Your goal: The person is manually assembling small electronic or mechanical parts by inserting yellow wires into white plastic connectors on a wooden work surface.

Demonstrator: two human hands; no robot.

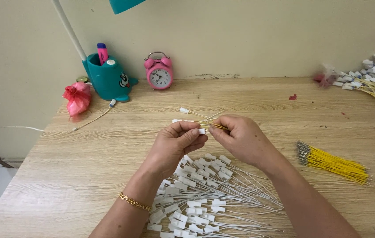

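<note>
Connector: a small white plastic connector (201,131) sits pinched at the fingertips of the left hand (176,147), raised above the wooden table (86,176)
Wire: a thin yellow wire (218,127) is nipped between thumb and forefinger of the right hand (240,139), its end meeting the connector
Handling, connector: judged very light, hard and smooth, so it may twist or slip between fingers; best held by its flat sides, leaving the open end free
Handling, wire: judged light and limp along its length, stiffer at the metal tip; best gripped close to the tip so it does not bend away
Hands: close together, fingertips almost touching, each clamped on its own piece
Loose ends: more yellow wires and white connectors (184,110) trail out just beyond the fingers toward the wall
Below the hands: a heap of white connectors on pale wires (196,202) lies on the table near the wrists
Right side: a bundle of yellow wires (335,163) lies apart from the right forearm
Far right: a pile of finished yellow-wired pieces (374,79)
Back edge: pink alarm clock (158,72), teal lamp base with pen holder (106,77), pink bag (78,98)
</note>
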